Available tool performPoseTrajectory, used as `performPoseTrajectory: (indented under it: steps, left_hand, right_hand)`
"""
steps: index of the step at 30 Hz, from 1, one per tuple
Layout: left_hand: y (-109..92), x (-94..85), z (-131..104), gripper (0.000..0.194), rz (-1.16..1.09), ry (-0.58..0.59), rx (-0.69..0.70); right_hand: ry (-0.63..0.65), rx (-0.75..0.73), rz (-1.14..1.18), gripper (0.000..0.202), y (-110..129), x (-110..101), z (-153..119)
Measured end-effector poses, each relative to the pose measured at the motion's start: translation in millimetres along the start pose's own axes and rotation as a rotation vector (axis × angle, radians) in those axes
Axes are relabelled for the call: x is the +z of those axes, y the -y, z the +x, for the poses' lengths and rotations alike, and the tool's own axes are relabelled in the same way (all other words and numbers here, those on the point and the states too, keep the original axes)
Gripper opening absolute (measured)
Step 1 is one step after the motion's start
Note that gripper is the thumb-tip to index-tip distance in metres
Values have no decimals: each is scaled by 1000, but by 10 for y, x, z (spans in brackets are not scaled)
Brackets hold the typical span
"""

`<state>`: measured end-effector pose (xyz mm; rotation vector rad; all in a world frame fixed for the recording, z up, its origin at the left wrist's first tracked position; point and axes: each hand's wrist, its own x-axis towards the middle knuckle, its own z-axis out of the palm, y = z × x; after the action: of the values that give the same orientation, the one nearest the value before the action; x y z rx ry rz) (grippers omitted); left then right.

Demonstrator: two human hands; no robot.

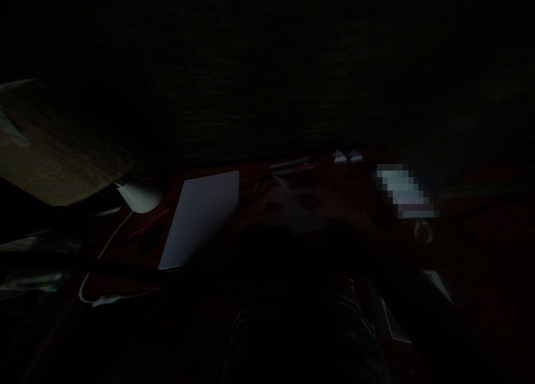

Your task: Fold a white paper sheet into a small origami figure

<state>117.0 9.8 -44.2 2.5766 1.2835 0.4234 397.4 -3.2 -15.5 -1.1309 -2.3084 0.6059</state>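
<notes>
The scene is very dark, and my hands show only faintly. My left hand (pixel 259 201) is at the left side of a grey, partly folded piece of paper (pixel 297 208), its fingers closed on it. From the right, my right hand (pixel 334 201) grips the same paper, though its fingers are dim. To the left of my hands a white sheet of paper (pixel 204 214) lies flat on the dark reddish surface (pixel 254 175). Just beyond my hands are thin pale strips (pixel 290 165), with something reddish beside them. Two small folded white paper pieces (pixel 346 156) stand farther back.
A white cone-shaped object (pixel 141 198) with a pale cord (pixel 111 240) sits at the left. Behind it is a large brownish object (pixel 54 150). A blurred-out bright rectangle (pixel 403 190) lies at the right, with a small loop (pixel 423 232) below it.
</notes>
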Motion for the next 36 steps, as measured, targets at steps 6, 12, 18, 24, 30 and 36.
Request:
performPoseTrajectory:
  steps: [6, 12, 18, 24, 30, 36]
  left_hand:
    - [-33, -28, 5, 76, 13, 15, -39]
    - [-62, -61, 3, 74, 17, 14, -44]
    - [-21, -33, 5, 74, -2, -7, -22]
    - [-20, -27, 13, 62, -8, -27, -19]
    - [-45, -59, -3, 67, -3, -29, -66]
    - [-29, -75, 16, 65, 0, -20, -87]
  right_hand:
    - [24, -7, 15, 49, 50, -76, -10]
    - [17, -60, 13, 47, 8, 14, 27]
    - [54, -115, 3, 46, 34, 8, 42]
    - [60, -81, 2, 44, 47, 2, 26]
    - [47, -103, -59, 45, 41, 3, 26]
    - [96, -94, -58, 47, 61, 4, 27]
